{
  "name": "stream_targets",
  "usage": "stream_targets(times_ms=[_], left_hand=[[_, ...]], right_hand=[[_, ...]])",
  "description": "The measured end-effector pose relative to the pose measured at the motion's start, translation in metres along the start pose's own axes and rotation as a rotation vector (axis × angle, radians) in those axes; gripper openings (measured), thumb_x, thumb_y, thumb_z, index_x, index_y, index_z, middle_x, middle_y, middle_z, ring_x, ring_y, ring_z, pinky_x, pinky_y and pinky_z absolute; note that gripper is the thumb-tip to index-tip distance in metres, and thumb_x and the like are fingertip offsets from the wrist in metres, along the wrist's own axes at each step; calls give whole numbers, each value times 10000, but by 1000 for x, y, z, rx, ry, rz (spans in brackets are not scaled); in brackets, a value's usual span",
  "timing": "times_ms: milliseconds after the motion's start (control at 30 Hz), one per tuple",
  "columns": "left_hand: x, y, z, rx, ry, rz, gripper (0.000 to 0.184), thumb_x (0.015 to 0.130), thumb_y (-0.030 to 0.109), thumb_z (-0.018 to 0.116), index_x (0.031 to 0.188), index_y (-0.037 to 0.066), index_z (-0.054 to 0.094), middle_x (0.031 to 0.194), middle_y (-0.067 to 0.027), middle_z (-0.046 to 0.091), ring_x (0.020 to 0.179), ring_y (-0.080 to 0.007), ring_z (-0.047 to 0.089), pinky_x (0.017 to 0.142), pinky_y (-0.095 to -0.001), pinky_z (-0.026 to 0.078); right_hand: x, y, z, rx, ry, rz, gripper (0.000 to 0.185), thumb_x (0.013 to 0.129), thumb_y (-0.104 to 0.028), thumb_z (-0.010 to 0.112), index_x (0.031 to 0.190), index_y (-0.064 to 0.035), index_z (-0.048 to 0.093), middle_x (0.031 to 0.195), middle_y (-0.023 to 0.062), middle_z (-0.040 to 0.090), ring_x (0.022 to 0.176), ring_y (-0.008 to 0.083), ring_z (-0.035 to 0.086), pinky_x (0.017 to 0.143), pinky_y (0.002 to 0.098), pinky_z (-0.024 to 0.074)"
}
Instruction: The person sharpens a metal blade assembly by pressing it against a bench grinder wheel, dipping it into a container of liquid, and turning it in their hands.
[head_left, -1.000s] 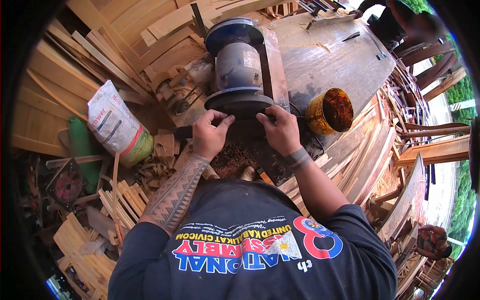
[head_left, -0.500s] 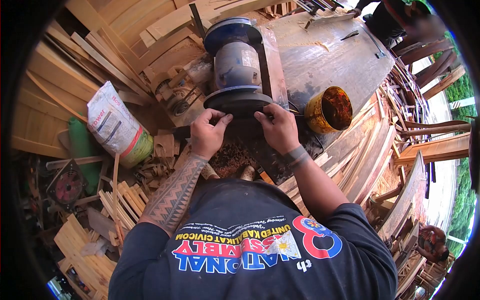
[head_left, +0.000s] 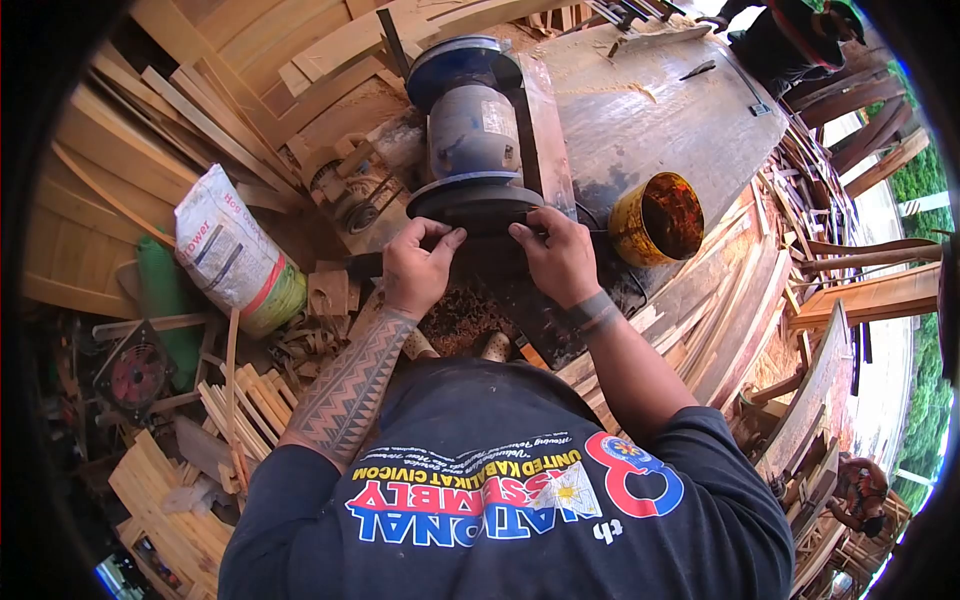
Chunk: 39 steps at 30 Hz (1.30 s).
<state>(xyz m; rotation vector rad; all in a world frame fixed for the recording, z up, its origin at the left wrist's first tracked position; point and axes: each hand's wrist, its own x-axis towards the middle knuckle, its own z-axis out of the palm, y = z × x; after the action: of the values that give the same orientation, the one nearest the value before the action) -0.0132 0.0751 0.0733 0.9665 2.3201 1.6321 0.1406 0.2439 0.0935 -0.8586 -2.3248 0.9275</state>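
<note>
A blue-grey bench grinder [head_left: 472,135] stands before me, a wide dark wheel [head_left: 475,203] on its near end and a blue-rimmed one at its far end. At the left part of the near wheel's edge is my left hand [head_left: 420,265], thumb and fingers pinched together. My right hand [head_left: 560,255] is closed in the same way at the wheel's right part. Whatever lies between the fingertips is too dark and thin against the wheel to make out. Right of my right hand stands a yellow, stained can [head_left: 628,228], its inside reddish brown.
The workbench [head_left: 660,115] carries a dark hand tool [head_left: 699,69] and wood shavings. A white sack [head_left: 228,245] stands to the left among wood offcuts [head_left: 250,405]. Long wood strips [head_left: 700,325] lie at right. A co-worker [head_left: 790,40] bends at the far right end.
My hands stay almost in place at the wheel. At the far right, the co-worker's head and upper body have shifted.
</note>
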Motion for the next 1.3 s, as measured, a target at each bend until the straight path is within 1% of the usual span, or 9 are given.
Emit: stream_targets(times_ms=[300,400,500,600,700,800,1133,1233,1300], left_hand=[[-1,-2,2,-35,19,-2,217,925,186,902,943,8,778,802,-106,783,725,-176,738,707,-345,573],[-1,-4,1,-35,25,-2,208,926,179,897,942,9,778,807,-104,784,740,-175,741,722,-341,575],[0,-6,-1,-28,22,-2,209,926,182,895,940,9,779,816,-105,787,757,-177,745,740,-339,577],[0,-4,-6,-11,21,-16,220,927,192,895,939,6,779,829,-110,791,769,-180,751,751,-338,579],[0,-6,-7,2,26,-11,230,929,202,893,941,4,778,835,-114,793,774,-182,756,751,-339,580],[1,-12,-8,-22,18,-6,231,931,204,891,944,4,778,833,-115,793,773,-183,757,749,-340,580],[1,-8,-16,17,11,-26,236,936,206,889,946,0,775,848,-118,800,786,-190,767,758,-344,583],[0,-7,-19,12,-1,-47,241,959,194,886,939,-4,751,865,-64,757,813,-138,689,773,-318,554],[0,-10,-21,12,4,-39,238,959,194,885,942,-5,754,869,-67,762,815,-139,690,779,-319,556]], right_hand=[[1,0,0,21,-10,6,360,917,-324,867,1057,-5,778,916,204,783,780,357,758,735,424,582],[0,-4,1,54,-6,-11,302,938,-274,843,991,0,728,865,233,737,811,419,736,721,477,555],[0,-4,2,44,-5,-25,304,939,-279,842,996,-2,732,878,232,745,822,422,738,733,484,557],[1,-12,1,29,-43,27,304,939,-289,842,1004,-9,740,898,229,755,850,423,747,752,489,563],[2,-4,7,7,-30,4,333,916,-303,873,1035,-10,768,908,196,777,747,350,738,710,430,572],[2,-11,5,46,-46,-2,307,937,-293,842,988,-10,737,893,233,750,863,438,747,754,510,565],[3,-15,8,39,-50,-41,308,934,-289,839,988,-6,729,904,241,744,876,459,736,761,524,566],[3,-21,7,22,-63,-38,308,937,-291,835,987,-8,727,914,238,745,878,458,735,765,529,566],[3,-26,7,15,-71,-24,307,939,-294,833,987,-11,727,919,234,747,879,458,735,767,531,567]])
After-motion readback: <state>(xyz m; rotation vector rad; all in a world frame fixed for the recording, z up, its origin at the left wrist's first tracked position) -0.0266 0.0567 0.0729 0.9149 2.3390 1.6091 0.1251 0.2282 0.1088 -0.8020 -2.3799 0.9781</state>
